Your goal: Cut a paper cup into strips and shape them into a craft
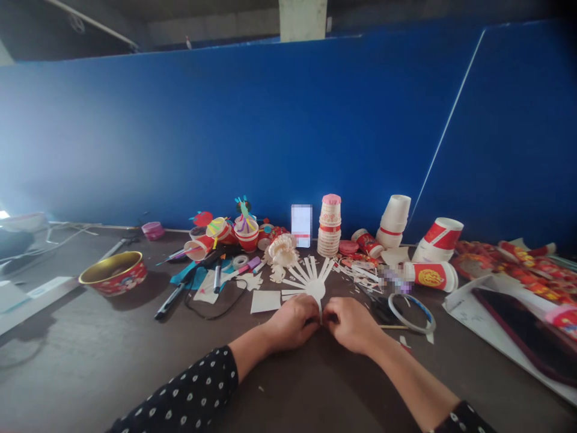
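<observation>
A paper cup cut into fanned white strips lies on the dark table in front of me. My left hand and my right hand are both closed, knuckles up, pinching the near edge of that cut cup between them. The fingertips meet at its base. A white square of paper lies just left of my left hand. A ring of tape lies just right of my right hand.
Stacks of red-and-white paper cups stand behind, with more cups lying to the right. Markers, a tape roll and decorated cups sit left of centre. A red-gold bowl stands far left. A blue wall backs the table.
</observation>
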`<control>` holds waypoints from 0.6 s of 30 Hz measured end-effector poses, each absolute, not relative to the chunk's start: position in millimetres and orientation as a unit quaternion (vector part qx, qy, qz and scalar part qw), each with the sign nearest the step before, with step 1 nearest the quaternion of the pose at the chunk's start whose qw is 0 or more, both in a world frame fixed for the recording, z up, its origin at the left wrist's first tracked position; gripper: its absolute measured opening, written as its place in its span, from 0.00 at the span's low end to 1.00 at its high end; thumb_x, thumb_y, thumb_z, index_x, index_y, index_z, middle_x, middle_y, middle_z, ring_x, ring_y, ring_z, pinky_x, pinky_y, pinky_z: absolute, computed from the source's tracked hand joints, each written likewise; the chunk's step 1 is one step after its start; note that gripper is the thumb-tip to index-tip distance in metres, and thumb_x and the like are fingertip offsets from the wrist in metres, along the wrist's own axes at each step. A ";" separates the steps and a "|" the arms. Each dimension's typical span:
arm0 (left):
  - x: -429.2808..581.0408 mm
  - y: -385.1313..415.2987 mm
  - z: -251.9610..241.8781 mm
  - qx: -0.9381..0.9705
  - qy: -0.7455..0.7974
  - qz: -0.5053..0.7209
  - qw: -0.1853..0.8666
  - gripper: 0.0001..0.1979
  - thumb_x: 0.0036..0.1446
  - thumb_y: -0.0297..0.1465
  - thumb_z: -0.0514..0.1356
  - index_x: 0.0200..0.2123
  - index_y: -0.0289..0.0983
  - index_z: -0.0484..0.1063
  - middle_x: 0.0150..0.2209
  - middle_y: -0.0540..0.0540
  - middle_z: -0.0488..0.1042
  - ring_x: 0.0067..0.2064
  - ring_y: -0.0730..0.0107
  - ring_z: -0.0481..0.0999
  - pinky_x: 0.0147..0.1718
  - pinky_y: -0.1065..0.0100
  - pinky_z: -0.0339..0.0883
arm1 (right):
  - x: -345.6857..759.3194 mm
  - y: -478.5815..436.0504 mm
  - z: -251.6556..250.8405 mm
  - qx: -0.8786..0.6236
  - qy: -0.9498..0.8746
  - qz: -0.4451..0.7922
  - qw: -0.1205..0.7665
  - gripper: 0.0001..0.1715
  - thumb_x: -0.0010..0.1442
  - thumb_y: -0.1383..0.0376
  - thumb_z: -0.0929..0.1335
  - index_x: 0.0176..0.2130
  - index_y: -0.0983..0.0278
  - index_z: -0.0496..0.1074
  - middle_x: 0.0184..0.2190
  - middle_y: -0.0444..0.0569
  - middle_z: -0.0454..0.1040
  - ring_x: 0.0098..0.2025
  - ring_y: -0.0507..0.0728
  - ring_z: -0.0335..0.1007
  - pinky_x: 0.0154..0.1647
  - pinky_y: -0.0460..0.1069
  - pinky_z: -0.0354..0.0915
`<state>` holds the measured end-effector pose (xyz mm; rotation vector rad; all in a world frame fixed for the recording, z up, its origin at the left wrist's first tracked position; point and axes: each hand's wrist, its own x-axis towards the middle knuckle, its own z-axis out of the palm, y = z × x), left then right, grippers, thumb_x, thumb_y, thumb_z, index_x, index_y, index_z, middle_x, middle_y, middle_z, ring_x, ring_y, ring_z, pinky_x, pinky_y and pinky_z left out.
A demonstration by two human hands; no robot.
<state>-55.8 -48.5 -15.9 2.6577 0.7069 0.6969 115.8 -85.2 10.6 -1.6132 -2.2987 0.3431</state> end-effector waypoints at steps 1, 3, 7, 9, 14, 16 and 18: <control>-55.1 -49.0 -16.3 0.924 0.253 0.245 0.151 0.03 0.51 0.24 0.57 0.27 0.34 0.70 0.31 0.46 0.71 0.36 0.68 0.68 0.38 0.69 0.60 | 116.6 -85.4 11.4 -0.561 -0.804 0.124 0.156 0.09 0.49 0.68 0.64 0.28 0.61 0.74 0.28 0.45 0.74 0.30 0.52 0.67 0.29 0.44 0.54; -53.1 -50.0 -16.3 0.915 0.276 0.252 0.155 0.03 0.49 0.24 0.57 0.26 0.35 0.70 0.30 0.47 0.71 0.35 0.69 0.68 0.38 0.68 0.60 | 118.2 -85.6 12.6 -0.553 -0.808 0.135 0.156 0.09 0.49 0.68 0.64 0.28 0.61 0.74 0.28 0.45 0.74 0.31 0.52 0.67 0.30 0.44 0.55; -48.9 -52.5 -13.7 0.890 0.338 0.263 0.161 0.04 0.46 0.23 0.59 0.22 0.35 0.70 0.30 0.48 0.71 0.37 0.67 0.67 0.39 0.67 0.58 | 119.2 -85.1 12.3 -0.544 -0.812 0.145 0.154 0.08 0.50 0.66 0.65 0.30 0.61 0.74 0.29 0.45 0.74 0.31 0.52 0.67 0.31 0.44 0.55; -47.7 -53.7 -12.3 0.883 0.359 0.259 0.157 0.04 0.45 0.23 0.60 0.22 0.35 0.70 0.30 0.48 0.71 0.38 0.66 0.67 0.40 0.66 0.57 | 117.5 -85.2 11.9 -0.553 -0.809 0.136 0.147 0.08 0.51 0.65 0.65 0.30 0.61 0.74 0.28 0.45 0.74 0.31 0.52 0.67 0.30 0.44 0.54; -45.8 -56.2 -9.7 0.874 0.389 0.246 0.157 0.03 0.45 0.24 0.59 0.21 0.35 0.72 0.31 0.48 0.71 0.40 0.65 0.66 0.41 0.65 0.55 | 110.3 -86.5 12.9 -0.586 -0.792 0.111 0.128 0.08 0.51 0.66 0.64 0.29 0.61 0.73 0.29 0.46 0.75 0.31 0.53 0.68 0.30 0.45 0.53; -44.7 -56.3 -8.2 0.863 0.414 0.236 0.167 0.03 0.44 0.25 0.59 0.21 0.36 0.72 0.30 0.47 0.72 0.39 0.64 0.66 0.40 0.65 0.56 | 108.2 -86.3 13.0 -0.601 -0.780 0.120 0.126 0.08 0.51 0.67 0.64 0.28 0.61 0.73 0.29 0.46 0.75 0.32 0.53 0.68 0.30 0.45 0.53; -43.6 -56.0 -6.6 0.847 0.446 0.224 0.181 0.03 0.43 0.26 0.60 0.21 0.36 0.74 0.29 0.47 0.72 0.39 0.64 0.65 0.39 0.66 0.56 | 107.6 -85.1 11.9 -0.614 -0.768 0.133 0.126 0.08 0.50 0.67 0.64 0.28 0.60 0.73 0.29 0.46 0.75 0.32 0.53 0.69 0.29 0.45 0.53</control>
